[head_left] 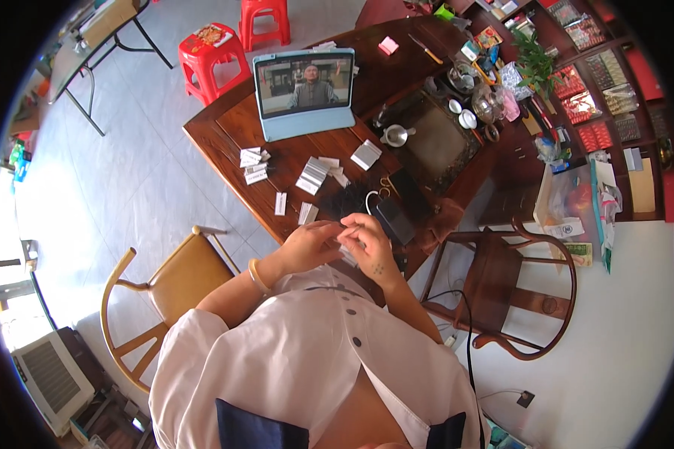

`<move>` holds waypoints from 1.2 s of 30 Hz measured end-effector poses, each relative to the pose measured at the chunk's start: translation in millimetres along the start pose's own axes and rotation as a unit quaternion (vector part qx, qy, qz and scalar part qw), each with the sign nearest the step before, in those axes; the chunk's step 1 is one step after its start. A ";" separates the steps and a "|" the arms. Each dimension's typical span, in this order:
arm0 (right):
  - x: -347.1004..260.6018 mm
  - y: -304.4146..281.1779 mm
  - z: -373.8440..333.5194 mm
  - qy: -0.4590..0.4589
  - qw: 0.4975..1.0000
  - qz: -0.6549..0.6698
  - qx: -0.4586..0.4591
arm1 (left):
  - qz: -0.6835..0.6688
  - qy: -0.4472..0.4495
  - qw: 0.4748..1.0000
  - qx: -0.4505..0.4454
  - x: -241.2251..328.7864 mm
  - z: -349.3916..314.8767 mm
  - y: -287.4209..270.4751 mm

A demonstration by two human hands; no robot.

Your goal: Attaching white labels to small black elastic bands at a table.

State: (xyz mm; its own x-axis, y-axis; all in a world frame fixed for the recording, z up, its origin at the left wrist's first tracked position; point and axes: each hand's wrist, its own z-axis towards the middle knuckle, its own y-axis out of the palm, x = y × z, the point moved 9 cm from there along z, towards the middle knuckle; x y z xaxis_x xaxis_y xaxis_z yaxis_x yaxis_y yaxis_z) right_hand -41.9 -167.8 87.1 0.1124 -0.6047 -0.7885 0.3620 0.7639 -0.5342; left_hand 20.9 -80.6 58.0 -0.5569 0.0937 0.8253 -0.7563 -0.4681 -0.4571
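My left hand (311, 245) and my right hand (368, 245) meet at the near edge of the dark wooden table (225, 127), in front of my light shirt. The fingers of both are bent and pinched together at the tips. Whatever lies between them is too small to make out. Just beyond is a dark tangle of fine strands (350, 199). White cards with grey stripes (313, 174) lie in piles past it, with a small card stack (307, 213) close to my left hand. A black box (395, 220) stands by my right hand, near gold-coloured loops (384, 185).
A tablet (305, 86) in a light blue case stands propped on the table. At the right are a tea tray (434, 135), cups and glass pots. Wooden chairs flank me, one tan-seated (187, 277), one dark (494, 273). Red stools (213, 60) stand beyond the table.
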 end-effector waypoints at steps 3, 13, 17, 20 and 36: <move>-0.5 4.6 -5.1 0.005 0.999 -0.031 0.019 | -0.131 -0.138 0.981 -0.041 4.5 3.3 -10.8; 22.9 2.4 -20.5 0.048 0.991 0.094 0.077 | -0.507 -0.218 0.834 -0.013 -31.5 -10.3 29.5; 57.5 -11.3 -31.4 0.193 0.930 0.268 0.161 | -0.291 -0.182 0.939 0.003 -29.0 -10.0 14.6; 49.9 -16.5 -29.7 0.184 0.933 0.244 0.188 | -0.163 -0.090 0.982 0.039 -13.7 -4.1 0.1; -9.9 -13.0 -13.4 0.009 0.997 -0.013 0.069 | -0.465 -0.347 0.815 -0.008 -27.5 -15.0 22.4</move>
State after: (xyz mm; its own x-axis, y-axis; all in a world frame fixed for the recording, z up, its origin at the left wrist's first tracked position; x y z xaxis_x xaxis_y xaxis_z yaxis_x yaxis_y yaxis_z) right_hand -60.1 -168.7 97.7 0.0846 -0.6194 -0.7805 0.4891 0.7083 -0.5090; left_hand 14.1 -80.5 20.1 0.5826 -0.1208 0.8037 -0.7481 -0.4663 0.4722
